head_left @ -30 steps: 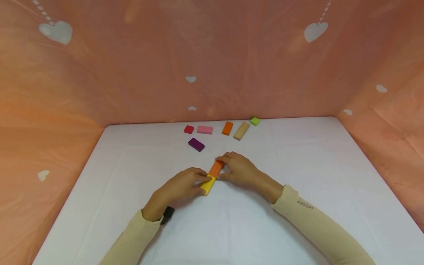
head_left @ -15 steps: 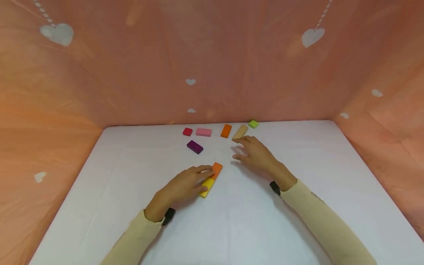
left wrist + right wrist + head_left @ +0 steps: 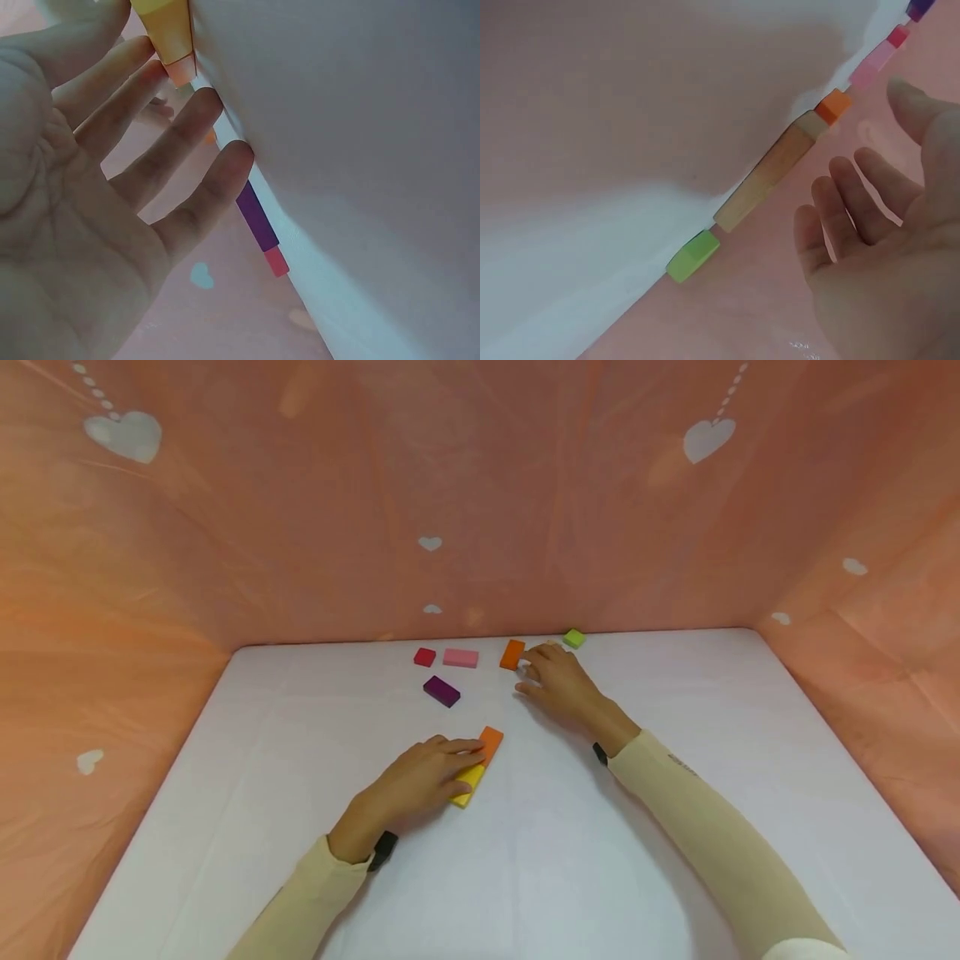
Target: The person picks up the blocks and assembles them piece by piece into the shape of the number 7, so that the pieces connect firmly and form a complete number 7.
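Observation:
My left hand [image 3: 420, 781] rests over a yellow block [image 3: 469, 779] and an orange block [image 3: 492, 740] laid end to end on the white table. Its thumb is at the yellow block, and its extended fingers reach across onto the orange one. In the left wrist view the yellow block [image 3: 169, 30] sits right by the thumb and fingertips. Farther back, my right hand [image 3: 562, 685] hovers with relaxed fingers over a plain wooden block [image 3: 769, 174], mostly hidden beneath it in the head view. A second orange block [image 3: 512, 654] lies just left of those fingertips.
Near the table's back edge lie a red block [image 3: 424, 657], a pink block [image 3: 461, 657] and a light green block [image 3: 574, 638]. A purple block [image 3: 442, 691] lies in front of the pink one. Peach cloth [image 3: 480, 510] with hearts walls the back and sides.
My right hand has left the nearer orange block and moved back to the plain wooden block. My left fingers have shifted from the yellow block onto the orange one beside it.

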A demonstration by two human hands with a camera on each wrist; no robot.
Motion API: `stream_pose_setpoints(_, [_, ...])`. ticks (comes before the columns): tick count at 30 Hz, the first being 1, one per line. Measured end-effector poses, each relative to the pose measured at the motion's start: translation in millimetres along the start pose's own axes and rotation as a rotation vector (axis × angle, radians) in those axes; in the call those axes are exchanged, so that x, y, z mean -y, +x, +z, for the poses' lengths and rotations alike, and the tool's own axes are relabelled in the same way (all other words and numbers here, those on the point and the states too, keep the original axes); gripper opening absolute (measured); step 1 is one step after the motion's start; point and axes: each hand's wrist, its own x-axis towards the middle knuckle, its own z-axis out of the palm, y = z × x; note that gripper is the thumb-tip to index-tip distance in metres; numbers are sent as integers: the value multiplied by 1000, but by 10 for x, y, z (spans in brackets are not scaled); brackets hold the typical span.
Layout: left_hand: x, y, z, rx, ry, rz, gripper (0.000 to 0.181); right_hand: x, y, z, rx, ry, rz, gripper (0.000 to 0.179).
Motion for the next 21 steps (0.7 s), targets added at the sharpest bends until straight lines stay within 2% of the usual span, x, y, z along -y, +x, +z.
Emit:
stream_pose_setpoints(7, [6, 5, 14, -12, 7, 9, 52, -9, 218, 33, 1, -39, 14, 51])
stream_pose_setpoints(14, [2, -11, 5, 10, -11, -15, 52, -18, 355, 84, 43, 26, 53, 62])
stream_pose_setpoints(21, [-3, -15, -7, 21, -18, -29, 53, -29, 421, 107, 65, 80, 78, 62])
